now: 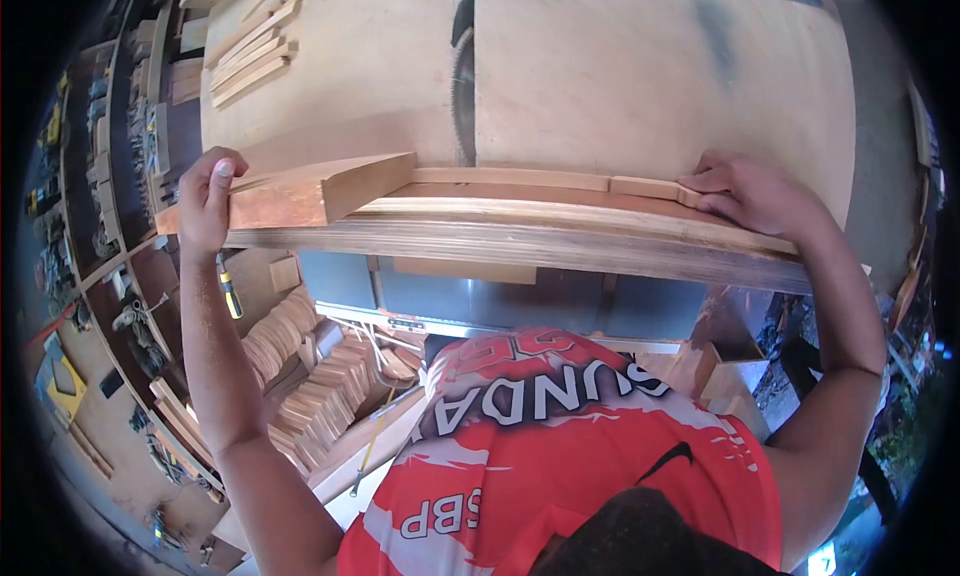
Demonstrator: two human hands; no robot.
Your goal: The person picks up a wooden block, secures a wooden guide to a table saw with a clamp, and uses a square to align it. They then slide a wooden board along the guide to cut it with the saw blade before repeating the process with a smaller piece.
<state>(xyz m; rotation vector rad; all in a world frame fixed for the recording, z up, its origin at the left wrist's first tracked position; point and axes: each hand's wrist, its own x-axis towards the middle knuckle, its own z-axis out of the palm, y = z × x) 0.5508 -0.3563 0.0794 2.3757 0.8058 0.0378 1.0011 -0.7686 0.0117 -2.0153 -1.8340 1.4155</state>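
The left hand is seen clenched around the near end of a thick wooden block, with the thumb raised on top and the fingers wrapped over its outer end. From that hand the block is stretched towards the other hand and is ended in a slanted cut short of the saw blade.

The right hand is laid flat, not clenched, and its fingertips are pressed on the end of a thin strip. The strip is run from those fingers towards the left hand and is passed just in front of the blade. Both pieces are borne by a long board lying under both hands along the near edge of the table top. The blade is set upright in a slot of the table top, beyond and between the two hands.

Beyond the left hand, a bundle of slats is laid on the table top. Just below the left wrist a screwdriver with a yellow and black handle is seen hanging.

Outward of the left forearm, shelves are filled with tools and small parts too blurred to be told apart. In the space under the table, beside the left forearm, stacked cut wood pieces are kept in rows
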